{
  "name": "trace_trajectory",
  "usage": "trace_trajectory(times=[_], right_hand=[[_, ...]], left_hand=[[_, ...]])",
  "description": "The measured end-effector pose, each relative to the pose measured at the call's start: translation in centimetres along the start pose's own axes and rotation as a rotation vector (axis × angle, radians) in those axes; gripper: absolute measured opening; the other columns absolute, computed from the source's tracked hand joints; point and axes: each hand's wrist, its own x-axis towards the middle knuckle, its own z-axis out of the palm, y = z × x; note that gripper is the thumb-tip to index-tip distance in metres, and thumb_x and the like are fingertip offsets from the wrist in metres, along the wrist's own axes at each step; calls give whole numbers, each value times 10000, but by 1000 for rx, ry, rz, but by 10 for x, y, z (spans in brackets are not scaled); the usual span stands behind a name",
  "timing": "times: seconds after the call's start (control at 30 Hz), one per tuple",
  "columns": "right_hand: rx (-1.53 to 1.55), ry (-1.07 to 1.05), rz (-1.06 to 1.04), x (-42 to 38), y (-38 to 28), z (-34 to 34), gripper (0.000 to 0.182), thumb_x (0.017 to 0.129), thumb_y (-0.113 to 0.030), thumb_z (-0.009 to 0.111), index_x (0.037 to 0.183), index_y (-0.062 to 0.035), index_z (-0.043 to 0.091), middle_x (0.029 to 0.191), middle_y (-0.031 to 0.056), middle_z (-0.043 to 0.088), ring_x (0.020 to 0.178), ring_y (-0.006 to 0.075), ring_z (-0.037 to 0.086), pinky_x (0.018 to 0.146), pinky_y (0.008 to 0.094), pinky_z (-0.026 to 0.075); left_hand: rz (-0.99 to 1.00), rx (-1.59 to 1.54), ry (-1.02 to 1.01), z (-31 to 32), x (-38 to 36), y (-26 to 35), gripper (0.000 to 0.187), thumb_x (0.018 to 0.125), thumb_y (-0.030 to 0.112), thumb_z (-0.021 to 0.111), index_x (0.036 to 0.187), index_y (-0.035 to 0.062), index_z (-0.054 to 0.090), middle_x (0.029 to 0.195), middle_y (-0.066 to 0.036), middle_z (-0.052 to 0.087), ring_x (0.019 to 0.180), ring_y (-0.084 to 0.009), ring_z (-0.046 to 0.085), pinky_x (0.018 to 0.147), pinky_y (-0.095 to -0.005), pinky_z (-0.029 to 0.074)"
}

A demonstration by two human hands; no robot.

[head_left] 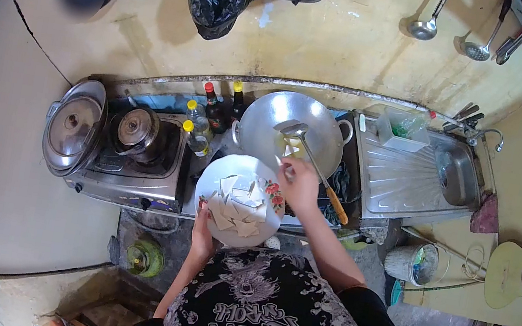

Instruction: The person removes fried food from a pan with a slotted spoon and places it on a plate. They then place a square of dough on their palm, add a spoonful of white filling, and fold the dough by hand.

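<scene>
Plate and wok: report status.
Left hand gripping plate of white pieces. Right hand pinching one piece, near edge of wok. Spatula in wok, handle over rim; possible obstruction.

I'm seeing a white plate [222, 168], red flowers at rim, being held near the wok [267, 115]. It's carrying overlapping flat white pieces [238, 202], some triangular. Wok's silver, two-handled, sitting uncovered; a few pieces are lying inside.

Slices [241, 204] on plate [210, 172], plate before wok [260, 122]; bottles [214, 115] left of wok, sink [463, 186] right.
</scene>
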Motion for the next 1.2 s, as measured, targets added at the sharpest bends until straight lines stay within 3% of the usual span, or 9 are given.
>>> trace_trajectory(times=[0.1,0.2,0.33,0.43,0.53,0.73,0.83,1.13,1.2], right_hand=[[-432,-117,-124,6,42,-6,137,695,-110,643,825,-74,621,790,79,609,774,259,582,713,377,458],[-652,-305,-174,2,66,-7,124,680,-110,648,795,-78,615,794,80,597,821,271,570,755,390,444],[-248,-167,-216,1,27,-2,124,710,-114,635,825,-68,632,845,114,611,819,314,573,736,395,451],[51,-281,-274,-4,-21,7,140,723,-131,633,837,-50,627,829,130,608,735,331,583,686,404,464],[-13,-379,-261,-14,-47,24,203,709,-132,633,902,-71,622,885,124,600,806,320,576,727,404,455],[-134,-460,-439,-14,-54,24,360,676,-125,634,1034,-136,595,1053,64,548,964,285,511,815,413,416],[-88,-558,-501,-14,-55,18,334,690,-125,611,1022,-104,592,1028,61,538,996,277,500,790,425,414],[-147,-423,-541,-20,-47,28,259,720,-175,637,970,-112,613,965,35,585,895,246,561,742,391,440],[-160,-474,-545,-19,-47,25,292,738,-184,617,1018,-107,592,986,40,560,946,243,531,751,388,440]], left_hand=[[0,-33,-10,2,-6,5,502,936,401,392,1336,106,329,1275,-95,443,1161,-255,451,971,-414,365],[21,-8,-22,3,-7,8,521,929,431,398,1336,114,327,1274,-100,445,1152,-269,464,964,-429,374],[81,76,31,4,-6,8,508,931,425,397,1318,99,352,1268,-93,449,1138,-251,471,956,-406,375],[38,77,43,19,-13,13,484,936,410,392,1300,91,375,1228,-80,474,1121,-231,472,952,-382,369],[-44,-30,-79,12,-8,6,443,939,381,404,1276,93,403,1175,-67,499,1108,-211,468,948,-368,364],[67,173,-7,29,-20,12,411,942,365,420,1226,67,410,1159,-63,480,1062,-167,469,914,-338,374],[27,26,-52,17,-13,2,371,935,349,436,1207,98,455,1103,-43,516,1019,-176,509,890,-346,397],[73,109,-56,8,-8,-6,365,936,354,430,1203,106,444,1107,-39,519,1026,-169,505,894,-336,392],[78,118,-64,5,-6,-8,369,937,353,430,1210,104,442,1115,-40,518,1035,-167,500,899,-335,388]])
